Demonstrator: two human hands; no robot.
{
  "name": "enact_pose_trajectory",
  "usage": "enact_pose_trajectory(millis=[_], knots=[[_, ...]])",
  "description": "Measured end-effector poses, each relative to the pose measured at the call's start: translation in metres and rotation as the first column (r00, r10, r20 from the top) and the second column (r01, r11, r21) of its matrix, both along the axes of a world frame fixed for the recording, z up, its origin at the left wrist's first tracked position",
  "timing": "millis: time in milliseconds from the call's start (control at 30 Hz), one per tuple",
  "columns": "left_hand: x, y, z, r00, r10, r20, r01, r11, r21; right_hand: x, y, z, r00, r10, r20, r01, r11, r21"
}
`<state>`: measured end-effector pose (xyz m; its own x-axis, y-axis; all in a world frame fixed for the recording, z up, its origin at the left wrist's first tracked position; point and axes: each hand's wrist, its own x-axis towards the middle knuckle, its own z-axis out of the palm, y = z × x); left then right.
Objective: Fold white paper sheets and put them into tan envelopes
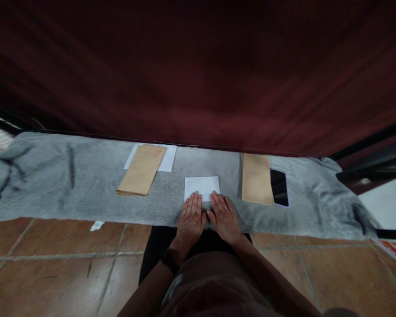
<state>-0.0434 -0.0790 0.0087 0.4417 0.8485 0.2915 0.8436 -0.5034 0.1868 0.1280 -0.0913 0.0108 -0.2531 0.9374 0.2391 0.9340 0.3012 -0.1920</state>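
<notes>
White paper (202, 184) lies, long axis sideways, partly under left hand (190, 220) and right hand (225, 220), both flat, empty.

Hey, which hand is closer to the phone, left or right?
Right. The right hand is left of the phone, touching the white paper; the left hand touches it farther left, away from the phone.

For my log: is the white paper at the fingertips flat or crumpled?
Flat: the white paper lies smooth on gray cloth, left hand and right hand at its near edge. Whether it's folded, cannot tell.
</notes>
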Motion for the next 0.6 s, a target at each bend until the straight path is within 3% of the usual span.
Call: enact_pose_trajectory(millis=[367, 600], knots=[[-0.028, 0.000, 0.007, 0.988, 0.155, -0.021, -0.156, 0.987, -0.024, 0.014, -0.008, -0.009, 0.998, -0.065, 0.016, 0.064, 0.997, 0.041], [-0.022, 0.004, 0.012, 0.983, 0.183, -0.004, -0.183, 0.983, -0.019, 0.019, -0.006, -0.004, 0.997, -0.079, -0.020, 0.079, 0.997, 0.010]])
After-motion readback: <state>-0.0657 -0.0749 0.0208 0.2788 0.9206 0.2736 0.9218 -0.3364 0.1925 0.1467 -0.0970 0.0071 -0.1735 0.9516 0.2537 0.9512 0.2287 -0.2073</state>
